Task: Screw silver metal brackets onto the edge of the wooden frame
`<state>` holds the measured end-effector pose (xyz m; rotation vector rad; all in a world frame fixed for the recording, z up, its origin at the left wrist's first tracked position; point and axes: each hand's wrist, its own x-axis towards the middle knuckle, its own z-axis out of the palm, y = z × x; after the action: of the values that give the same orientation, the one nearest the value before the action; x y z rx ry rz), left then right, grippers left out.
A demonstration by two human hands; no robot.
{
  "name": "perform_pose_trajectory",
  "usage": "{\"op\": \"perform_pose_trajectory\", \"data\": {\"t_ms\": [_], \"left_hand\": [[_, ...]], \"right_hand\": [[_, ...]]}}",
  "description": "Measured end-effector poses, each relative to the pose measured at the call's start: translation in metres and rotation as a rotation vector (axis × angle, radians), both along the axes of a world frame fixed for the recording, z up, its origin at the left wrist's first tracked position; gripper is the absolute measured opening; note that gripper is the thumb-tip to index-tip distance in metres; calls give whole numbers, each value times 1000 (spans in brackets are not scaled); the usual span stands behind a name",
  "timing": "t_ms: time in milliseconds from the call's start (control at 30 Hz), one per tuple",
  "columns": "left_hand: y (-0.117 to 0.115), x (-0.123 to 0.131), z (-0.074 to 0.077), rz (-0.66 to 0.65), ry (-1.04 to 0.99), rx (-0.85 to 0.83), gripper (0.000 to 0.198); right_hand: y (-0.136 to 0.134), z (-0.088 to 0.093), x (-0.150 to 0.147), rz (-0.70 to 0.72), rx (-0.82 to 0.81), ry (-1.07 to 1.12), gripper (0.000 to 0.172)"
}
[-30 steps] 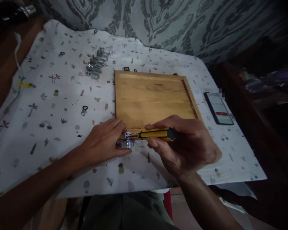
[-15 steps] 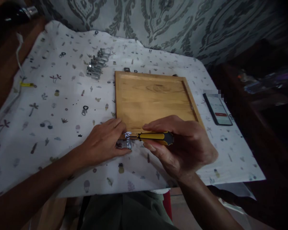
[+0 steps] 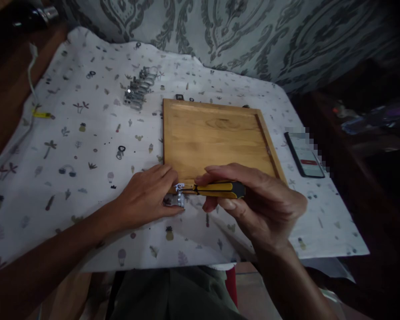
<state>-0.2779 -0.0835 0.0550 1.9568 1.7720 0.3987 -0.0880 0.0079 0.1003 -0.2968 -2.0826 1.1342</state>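
Observation:
My right hand [image 3: 266, 200] is closed around the yellow and black handle of a screwdriver [image 3: 220, 190], which lies level with its shaft pointing left. The shaft meets a small metal cabinet hinge [image 3: 180, 195] at the near left corner of a framed wooden panel [image 3: 216, 133]. My left hand [image 3: 153, 189] grips that hinge between thumb and fingers, partly hiding it. Its fingers also rest against the panel's left corner. Whether the screwdriver tip sits in a screw is too small to see.
Several more metal hinges [image 3: 140, 89] stand in a row behind the panel to the left. A phone [image 3: 305, 155] lies right of the panel on the patterned tablecloth [image 3: 96, 186]. A cable with a yellow tag [image 3: 42, 114] runs along the left side. A patterned wall covering [image 3: 220, 35] rises behind.
The fingers of my right hand have shifted their grip on the screwdriver handle, with the thumb further back. My left hand keeps its hold on the hinge. The view has moved slightly.

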Motion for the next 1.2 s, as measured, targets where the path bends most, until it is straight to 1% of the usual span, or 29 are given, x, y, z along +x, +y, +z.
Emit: {"op": "perform_pose_trajectory", "data": {"t_ms": [100, 200, 367, 467, 667, 900, 1100, 1200], "left_hand": [[0, 0, 0, 7, 30, 1, 33], [1, 0, 0, 14, 41, 7, 35], [1, 0, 0, 21, -19, -9, 38], [1, 0, 1, 29, -25, -15, 38], [1, 0, 1, 11, 30, -7, 34], [1, 1, 1, 2, 67, 10, 28], [0, 1, 0, 2, 56, 49, 26], [1, 1, 0, 14, 49, 39, 26]], "right_hand": [[0, 1, 0, -9, 75, 12, 28], [-1, -1, -1, -54, 138, 25, 29], [-3, -4, -5, -130, 203, 76, 27], [-4, -4, -7, -130, 246, 83, 24], [-6, -4, -8, -149, 241, 62, 23], [-6, -6, -12, -170, 258, 103, 25], [-6, -7, -11, -152, 232, 95, 27], [-8, -5, -11, -173, 260, 88, 23]]}}
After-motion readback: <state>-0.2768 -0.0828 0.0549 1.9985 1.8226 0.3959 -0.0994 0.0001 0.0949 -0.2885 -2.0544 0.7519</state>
